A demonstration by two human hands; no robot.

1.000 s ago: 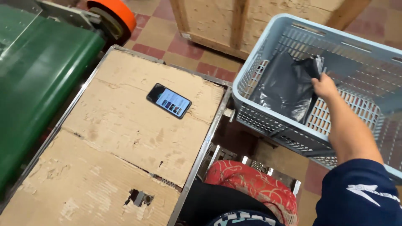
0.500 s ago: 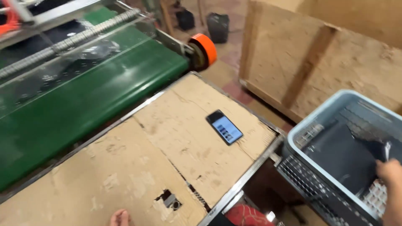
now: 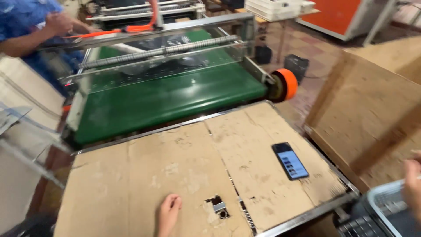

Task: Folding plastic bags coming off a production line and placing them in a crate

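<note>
My left hand (image 3: 169, 214) lies flat on the cardboard-covered table (image 3: 175, 166) at the bottom edge and holds nothing. A small cut-out with a metal part (image 3: 218, 207) sits just right of it. A black phone (image 3: 290, 160) with a lit screen lies face up on the cardboard further right. Only part of my right hand (image 3: 413, 186) shows at the right edge, above the rim of a pale blue plastic basket (image 3: 382, 205). Whether it grips anything is cut off from view.
Behind the table runs a green conveyor belt (image 3: 166, 101) under a clear guard, with an orange roller (image 3: 287, 83) at its right end. A large wooden crate (image 3: 372, 109) stands to the right. Another person's arms (image 3: 30, 30) work at the far left.
The view has swung left and up from the basket to the table and conveyor. My right hand, earlier on a grey bag in the basket, is now mostly out of frame. My left hand has come onto the cardboard.
</note>
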